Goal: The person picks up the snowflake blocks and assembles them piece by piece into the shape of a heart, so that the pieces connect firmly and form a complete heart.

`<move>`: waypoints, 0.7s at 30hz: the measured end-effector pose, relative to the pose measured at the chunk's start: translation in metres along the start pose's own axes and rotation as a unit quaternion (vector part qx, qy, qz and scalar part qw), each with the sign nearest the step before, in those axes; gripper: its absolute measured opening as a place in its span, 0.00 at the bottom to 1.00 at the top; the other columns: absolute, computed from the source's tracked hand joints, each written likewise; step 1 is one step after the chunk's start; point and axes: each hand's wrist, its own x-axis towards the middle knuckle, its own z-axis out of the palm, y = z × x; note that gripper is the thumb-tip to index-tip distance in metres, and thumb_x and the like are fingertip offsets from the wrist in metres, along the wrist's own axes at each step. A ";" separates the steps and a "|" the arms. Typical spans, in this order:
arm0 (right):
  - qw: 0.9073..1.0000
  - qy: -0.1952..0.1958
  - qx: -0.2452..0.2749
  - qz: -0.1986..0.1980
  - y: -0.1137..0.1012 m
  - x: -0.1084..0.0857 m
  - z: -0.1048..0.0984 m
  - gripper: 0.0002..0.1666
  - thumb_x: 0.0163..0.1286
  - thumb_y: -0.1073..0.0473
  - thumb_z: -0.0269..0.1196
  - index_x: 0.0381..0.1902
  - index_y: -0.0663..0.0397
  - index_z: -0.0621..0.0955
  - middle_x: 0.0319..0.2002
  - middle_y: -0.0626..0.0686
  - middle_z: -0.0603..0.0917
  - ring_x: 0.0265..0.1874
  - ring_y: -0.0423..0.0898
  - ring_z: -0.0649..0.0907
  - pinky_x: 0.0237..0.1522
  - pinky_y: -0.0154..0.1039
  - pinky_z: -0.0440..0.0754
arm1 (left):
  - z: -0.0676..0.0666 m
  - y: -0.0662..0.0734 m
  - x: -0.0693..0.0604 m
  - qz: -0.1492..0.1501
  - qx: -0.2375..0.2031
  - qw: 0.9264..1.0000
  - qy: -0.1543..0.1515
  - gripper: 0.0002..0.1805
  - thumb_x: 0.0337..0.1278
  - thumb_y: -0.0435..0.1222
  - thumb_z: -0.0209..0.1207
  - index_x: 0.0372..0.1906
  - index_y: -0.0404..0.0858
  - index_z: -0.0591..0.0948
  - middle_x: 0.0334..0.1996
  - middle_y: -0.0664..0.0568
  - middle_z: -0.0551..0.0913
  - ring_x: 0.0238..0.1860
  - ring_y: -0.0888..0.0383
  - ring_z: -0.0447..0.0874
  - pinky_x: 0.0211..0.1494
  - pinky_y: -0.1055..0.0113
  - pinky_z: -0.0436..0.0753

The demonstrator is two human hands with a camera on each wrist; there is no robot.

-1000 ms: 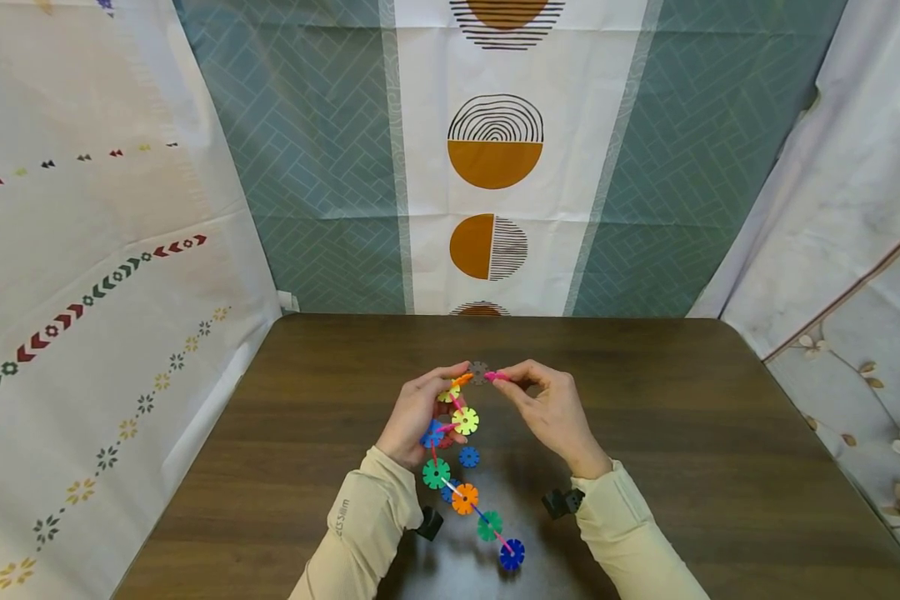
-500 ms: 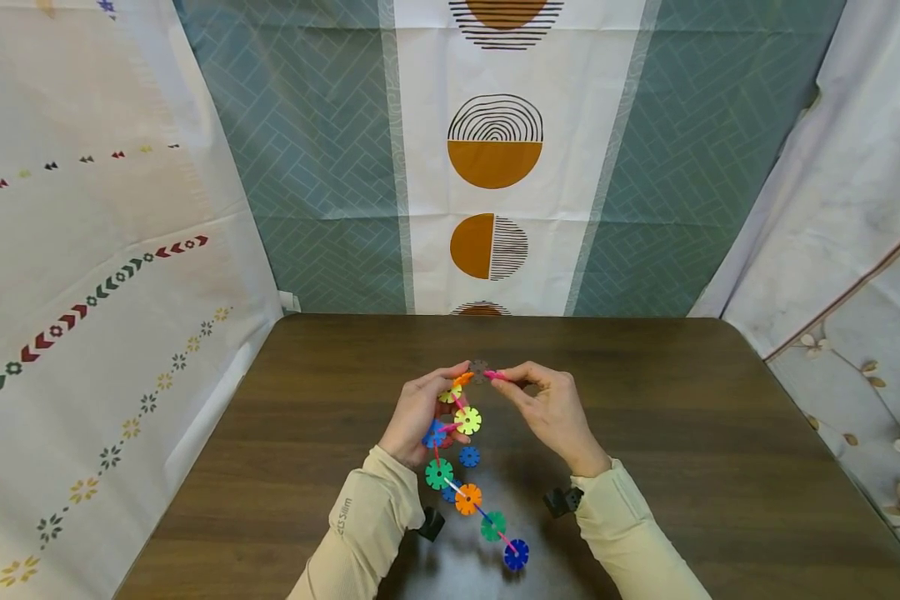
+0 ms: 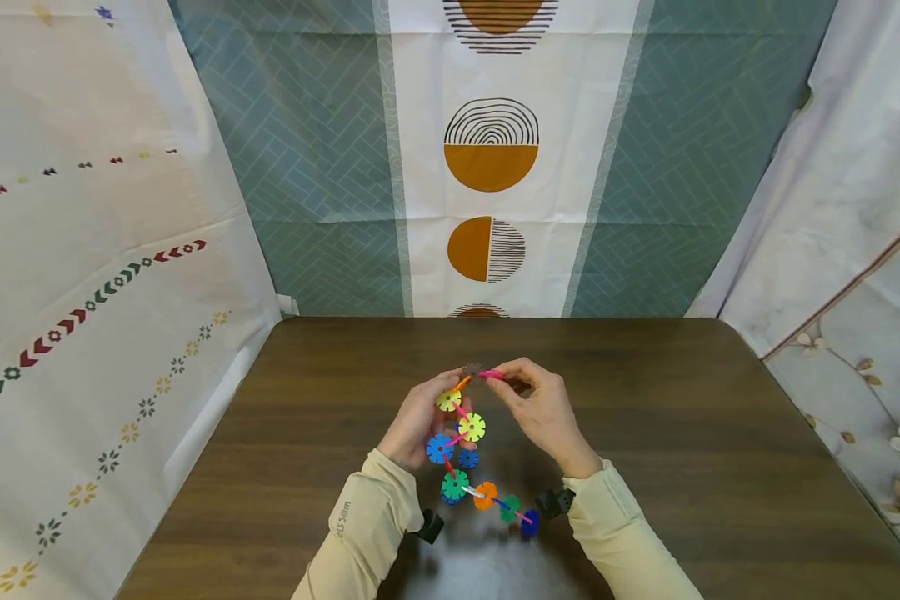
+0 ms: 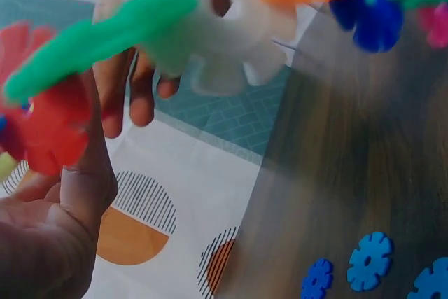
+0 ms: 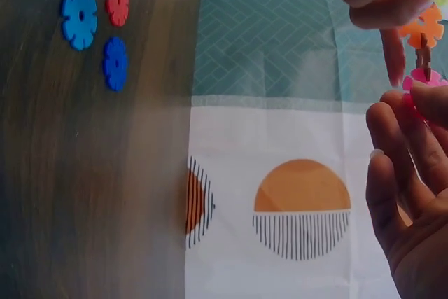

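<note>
My left hand (image 3: 414, 417) holds the upper part of a chain of slotted snowflake discs, near a yellow disc (image 3: 448, 401) and an orange disc (image 3: 461, 383). At the top is a brown disc (image 3: 472, 368), seen at a slant. My right hand (image 3: 543, 408) pinches a pink disc (image 3: 491, 374) against the brown one; in the right wrist view they look joined. Below my left hand the chain hangs past a blue disc (image 3: 439, 448) to a dark blue end disc (image 3: 529, 523). A translucent disc (image 4: 238, 40) of the chain fills the left wrist view.
Loose on the brown table (image 3: 667, 433) lie a light blue disc (image 5: 79, 16), a red disc (image 5: 117, 1) and a darker blue disc (image 5: 115, 64). Patterned cloths (image 3: 330, 167) hang behind the table and at both sides.
The chain's lower end has swung up and to the right. The brown disc has tilted to a flatter angle. My right hand has shifted slightly left, still pinching the pink disc.
</note>
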 end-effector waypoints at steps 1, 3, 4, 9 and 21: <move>1.000 -0.004 -0.001 0.000 0.000 0.000 0.001 0.06 0.65 0.55 0.67 0.40 0.39 0.84 0.34 0.40 0.85 0.29 0.42 0.81 0.34 0.38 0.82 | 0.000 0.000 0.000 0.000 0.001 1.000 -0.001 0.25 0.70 0.49 0.50 0.61 0.37 0.73 0.27 0.48 0.76 0.19 0.56 0.76 0.28 0.54 0.86; 1.000 -0.015 -0.001 -0.001 -0.001 0.001 0.003 0.06 0.65 0.54 0.68 0.40 0.41 0.84 0.35 0.41 0.86 0.30 0.42 0.81 0.35 0.39 0.82 | -0.002 -0.001 0.000 0.004 0.013 1.000 0.000 0.26 0.68 0.52 0.53 0.56 0.34 0.75 0.25 0.49 0.75 0.16 0.57 0.74 0.27 0.54 0.85; 1.000 -0.022 0.000 0.002 -0.002 0.001 0.003 0.08 0.64 0.53 0.68 0.41 0.41 0.84 0.35 0.41 0.86 0.30 0.43 0.81 0.36 0.39 0.82 | -0.004 -0.001 0.001 0.006 0.018 1.000 0.001 0.27 0.67 0.53 0.53 0.54 0.33 0.75 0.25 0.49 0.75 0.15 0.57 0.74 0.26 0.54 0.85; 0.995 -0.086 -0.011 0.044 0.003 0.002 0.005 0.15 0.62 0.52 0.69 0.47 0.44 0.81 0.38 0.43 0.86 0.34 0.43 0.82 0.38 0.40 0.82 | -0.015 0.001 -0.002 0.020 0.036 0.999 0.034 0.24 0.68 0.50 0.53 0.53 0.33 0.76 0.26 0.50 0.77 0.14 0.58 0.73 0.22 0.58 0.84; 0.938 -0.314 -0.101 0.109 0.046 -0.005 0.029 0.21 0.63 0.58 0.69 0.52 0.63 0.81 0.32 0.47 0.82 0.29 0.42 0.80 0.34 0.36 0.82 | -0.028 0.006 -0.008 0.048 0.037 0.998 0.033 0.19 0.73 0.44 0.46 0.60 0.41 0.78 0.33 0.46 0.81 0.21 0.60 0.71 0.20 0.70 0.76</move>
